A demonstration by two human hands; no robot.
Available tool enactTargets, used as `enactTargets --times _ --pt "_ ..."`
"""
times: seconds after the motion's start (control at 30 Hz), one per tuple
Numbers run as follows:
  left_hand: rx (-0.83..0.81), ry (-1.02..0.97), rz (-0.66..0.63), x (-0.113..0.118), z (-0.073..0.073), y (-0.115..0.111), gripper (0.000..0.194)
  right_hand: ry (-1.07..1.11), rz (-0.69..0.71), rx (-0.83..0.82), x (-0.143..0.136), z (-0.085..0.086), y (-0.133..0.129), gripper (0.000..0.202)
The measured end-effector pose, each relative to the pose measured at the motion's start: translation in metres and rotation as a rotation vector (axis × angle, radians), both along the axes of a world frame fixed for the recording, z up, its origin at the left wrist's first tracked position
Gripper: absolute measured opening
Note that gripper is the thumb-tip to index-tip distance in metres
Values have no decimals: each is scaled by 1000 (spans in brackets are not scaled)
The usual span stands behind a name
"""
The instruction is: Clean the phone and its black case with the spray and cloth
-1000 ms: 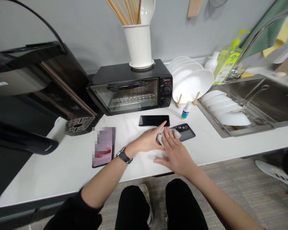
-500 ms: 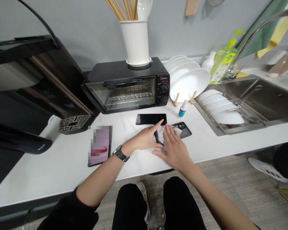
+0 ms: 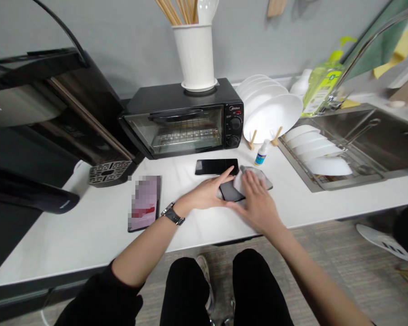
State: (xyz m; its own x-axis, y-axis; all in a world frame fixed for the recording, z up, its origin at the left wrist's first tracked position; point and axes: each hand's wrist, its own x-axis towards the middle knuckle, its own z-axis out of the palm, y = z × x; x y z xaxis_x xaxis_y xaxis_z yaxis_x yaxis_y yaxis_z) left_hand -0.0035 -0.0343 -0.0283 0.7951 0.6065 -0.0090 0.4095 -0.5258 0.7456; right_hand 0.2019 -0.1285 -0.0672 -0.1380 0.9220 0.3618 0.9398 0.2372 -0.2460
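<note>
A dark grey smartphone (image 3: 230,192) lies on the counter, its camera end mostly covered by a pale wipe or cloth (image 3: 238,182). My left hand (image 3: 207,192) braces the phone's left end, thumb and fingers spread around its edges. Flat over the cloth, my right hand (image 3: 260,201) presses it against the phone's right part, fingers together. Just behind them lies a black phone (image 3: 211,167), near my left fingertips. A small white spray bottle (image 3: 261,153) with a blue label stands behind the cloth. To the left is a tablet-like device (image 3: 144,203) with a blurred screen.
A black toaster oven (image 3: 180,129) carries a white utensil holder (image 3: 195,54). White plates (image 3: 275,115) stand in a rack beside it. A sink (image 3: 387,136) with bowls (image 3: 323,154) is at right, a dark drink machine (image 3: 88,122) at left. Another person's shoe (image 3: 384,242) shows below.
My right hand has slid the cloth rightward along the phone, uncovering more of its left part. My left hand stays at the phone's left end. The view has shifted slightly.
</note>
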Motion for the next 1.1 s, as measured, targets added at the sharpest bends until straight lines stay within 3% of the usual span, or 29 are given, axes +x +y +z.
enactTargets --times 0.1,0.17,0.23,0.33,0.4,0.5,0.6,0.67,0.73,0.8,0.87,0.9,1.03,1.1 --pt "-20 8 15 -2 0 1 129 15 126 -7 -29 5 -3 119" --pt "-33 15 21 -2 1 0 130 -4 216 -22 -22 8 -13 114" --pt "-35 13 11 -1 1 0 131 -39 272 -43 5 10 -22 101" --pt "-10 -11 -26 0 1 0 128 -76 126 -38 48 8 -24 87" --pt "3 -20 -33 1 0 0 127 -63 -6 -21 54 6 -18 91" --pt "-3 -4 -5 -1 -1 1 127 -9 7 -17 19 6 -14 102" --pt "-2 8 -12 -4 -3 2 121 40 232 -52 -24 11 -19 113" --pt "3 -2 -30 -4 -4 3 120 30 303 -82 -28 13 -22 107" --pt "3 -12 -24 -3 -3 3 122 -6 264 -74 -8 13 -20 95" --pt "6 -15 -24 -2 -3 2 125 -17 97 -35 17 10 -14 89" --pt "11 -17 -45 -1 -2 3 124 -7 -53 2 27 7 -9 92" --pt "14 -17 -47 -1 -2 3 124 -4 -59 4 24 7 -8 96" --pt "-11 -36 -31 -3 -5 4 123 0 236 -60 -11 9 -17 111" --pt "-23 -52 -35 -3 -5 4 124 0 294 -82 -12 12 -19 102"
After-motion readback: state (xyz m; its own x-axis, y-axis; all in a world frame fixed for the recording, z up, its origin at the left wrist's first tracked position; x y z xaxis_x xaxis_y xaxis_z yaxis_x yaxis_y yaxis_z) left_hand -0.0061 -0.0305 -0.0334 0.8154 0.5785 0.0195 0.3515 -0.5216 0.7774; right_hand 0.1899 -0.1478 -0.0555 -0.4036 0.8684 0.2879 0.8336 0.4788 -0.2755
